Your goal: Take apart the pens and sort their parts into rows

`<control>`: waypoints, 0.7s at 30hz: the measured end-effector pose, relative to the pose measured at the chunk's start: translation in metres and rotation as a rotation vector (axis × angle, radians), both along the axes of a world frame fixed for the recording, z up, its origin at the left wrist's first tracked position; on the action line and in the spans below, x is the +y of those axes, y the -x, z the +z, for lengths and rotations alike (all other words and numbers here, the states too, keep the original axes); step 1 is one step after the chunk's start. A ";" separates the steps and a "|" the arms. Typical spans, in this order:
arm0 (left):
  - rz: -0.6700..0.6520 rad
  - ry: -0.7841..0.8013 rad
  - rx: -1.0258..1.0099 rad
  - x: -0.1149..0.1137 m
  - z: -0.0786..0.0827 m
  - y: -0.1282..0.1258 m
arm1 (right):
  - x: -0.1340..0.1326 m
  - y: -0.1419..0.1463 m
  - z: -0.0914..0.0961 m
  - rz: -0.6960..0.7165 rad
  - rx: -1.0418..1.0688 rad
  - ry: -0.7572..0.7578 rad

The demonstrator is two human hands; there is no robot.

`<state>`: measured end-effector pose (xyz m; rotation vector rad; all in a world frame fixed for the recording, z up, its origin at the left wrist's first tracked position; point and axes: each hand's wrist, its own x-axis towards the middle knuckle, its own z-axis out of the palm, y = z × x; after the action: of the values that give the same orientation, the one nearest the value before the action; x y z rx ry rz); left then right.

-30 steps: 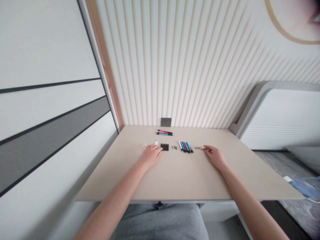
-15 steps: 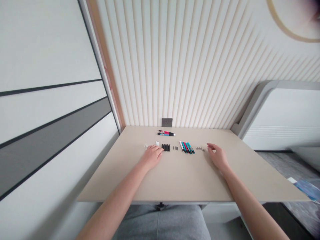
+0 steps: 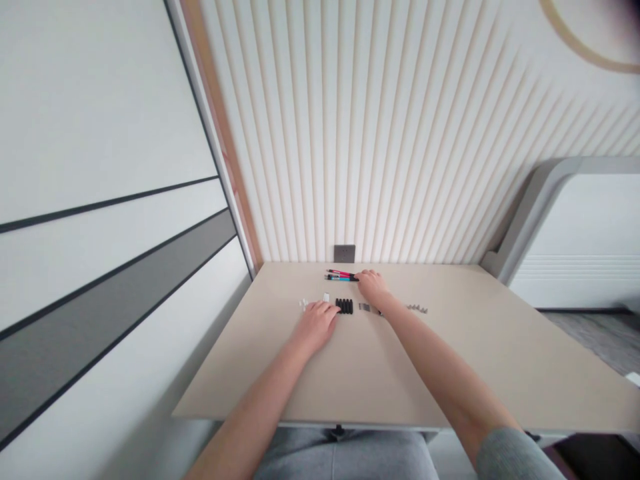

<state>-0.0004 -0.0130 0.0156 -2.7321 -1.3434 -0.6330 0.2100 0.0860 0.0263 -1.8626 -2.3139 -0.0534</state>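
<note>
Palm down on the beige table point(image 3: 450, 373), my left hand point(image 3: 317, 323) has its fingers stretched forward and holds nothing. Its fingertips lie just left of a row of black rubber grips point(image 3: 344, 306) and below a small white part point(image 3: 326, 297). My right hand point(image 3: 373, 285) reaches across to the far side and rests on the right ends of two assembled pens point(image 3: 340, 275), one red and one teal. I see its back only, so any grip is hidden. My right forearm covers the row of coloured pen barrels.
Tiny white pieces point(image 3: 303, 303) lie at the left end of the row, small dark parts point(image 3: 364, 307) beside the grips, and small grey parts point(image 3: 417, 309) at the right. A grey wall socket point(image 3: 345, 253) sits behind the pens. A white cabinet point(image 3: 575, 247) stands at the right.
My right hand left the grey parts at the right and swung left and forward onto the two pens at the back. My left hand stayed put. The camera moved closer.
</note>
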 end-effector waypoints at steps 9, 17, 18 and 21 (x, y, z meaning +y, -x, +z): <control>-0.008 0.021 0.007 -0.002 0.002 -0.002 | 0.012 0.003 -0.012 -0.045 -0.014 0.018; -0.014 0.016 -0.002 -0.001 0.000 -0.001 | 0.013 0.000 -0.008 -0.079 0.036 0.027; -0.015 0.014 -0.009 -0.001 0.000 -0.001 | 0.013 0.001 -0.007 -0.081 0.045 0.023; -0.017 0.012 -0.024 -0.001 -0.001 0.000 | 0.007 -0.001 -0.001 -0.086 0.076 0.006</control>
<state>-0.0005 -0.0138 0.0147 -2.7569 -1.3339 -0.6627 0.2110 0.0934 0.0252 -1.9315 -2.1870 0.0134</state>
